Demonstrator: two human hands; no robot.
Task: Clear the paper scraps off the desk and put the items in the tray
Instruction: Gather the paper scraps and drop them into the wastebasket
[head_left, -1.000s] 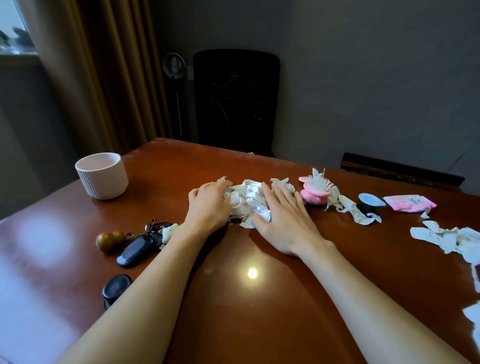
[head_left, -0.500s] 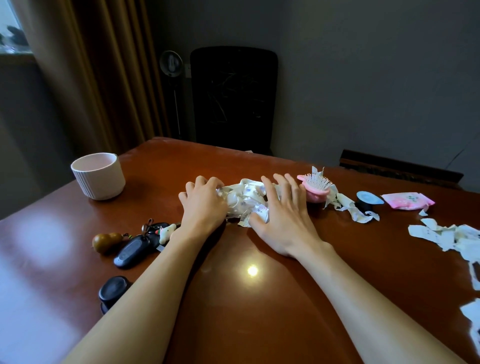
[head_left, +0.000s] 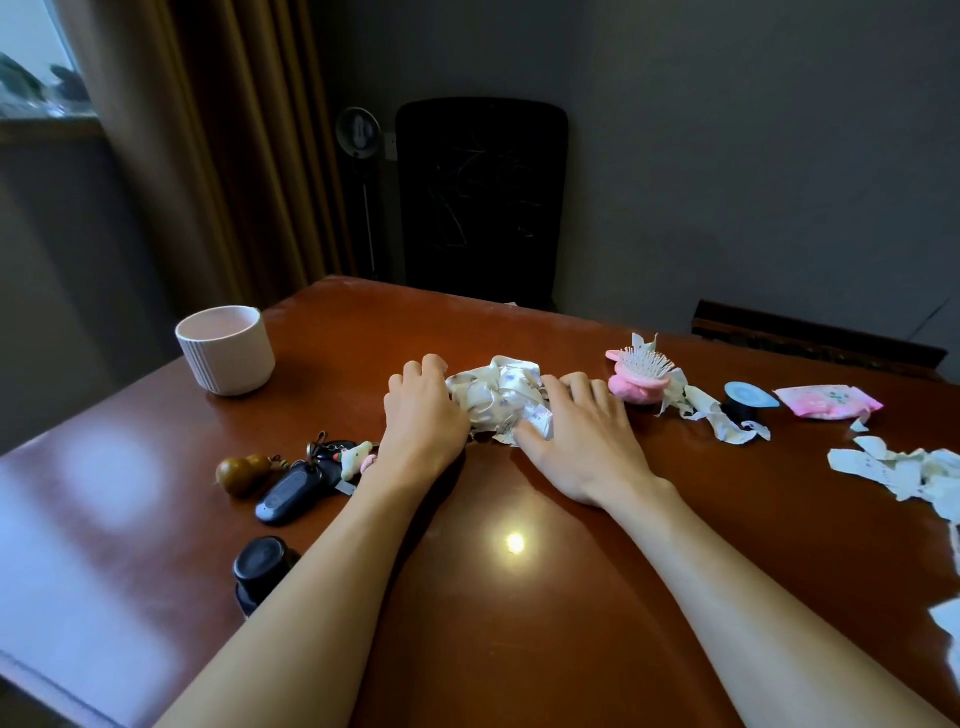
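**Head view: two hands gathering a wad of paper scraps on a desk**

Both hands press in on a crumpled wad (head_left: 496, 400) of white scraps near the middle of the desk (head_left: 519, 597). The left hand (head_left: 423, 421) cups the wad's left side with fingers curled over its far edge. The right hand (head_left: 587, 441) lies flatter against the right side, thumb tucked under the near edge and fingers spread over the top. The wad is squeezed between the two palms and rests on the desk surface; neither hand closes fully around it.

Just right of the right hand stands a pink brush (head_left: 641, 374), bristles up, with a torn strip (head_left: 727, 423) trailing from it toward a black cap (head_left: 743, 405) with a blue top. Beyond the cap lies a pink packet (head_left: 826, 401). More loose scraps (head_left: 909, 475) lie well apart at the desk's right edge.

Left of the left wrist sits a bunch of keys (head_left: 296, 488) with a brown gourd charm (head_left: 241, 470). Nearer the viewer, touching the left forearm, is a black lid (head_left: 260, 566). A white ribbed cup (head_left: 226, 349) stands upright at the far left. A dark chair (head_left: 480, 202) stands behind the desk.
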